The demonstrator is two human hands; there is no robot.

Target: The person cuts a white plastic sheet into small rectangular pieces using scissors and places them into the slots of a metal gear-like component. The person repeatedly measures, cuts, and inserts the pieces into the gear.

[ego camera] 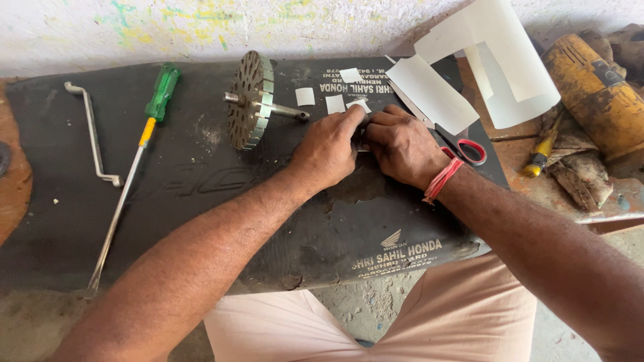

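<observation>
Both hands meet at the middle of the black rubber mat (201, 201), knuckles up and fingers curled tight together over something small between them. From the white edge showing at the fingertips of the left hand (329, 151), it looks like one of the small white paper pieces (359, 105), pressed flat on the mat; what exactly is pinched under the fingers is hidden. The right hand (402, 147), with red thread bands at the wrist, sits touching the left, its fingers bent down and closed on the same spot. More cut slips (305, 96) lie just beyond the hands, near the shaft of a slotted metal rotor (251, 100) that stands on edge. Red-handled scissors (469, 151) lie just beside the right wrist, partly under larger white sheets (469, 74) that curl up at the mat's far corner. Well apart to the left lie a green-handled screwdriver (151, 114) and a bent metal rod (94, 134). Judging by the grip, folding or creasing such a slip goes best with the paper kept flat against the mat, both thumbs holding it square while the fingertips press along one line, and with the loose slips beyond left undisturbed.
</observation>
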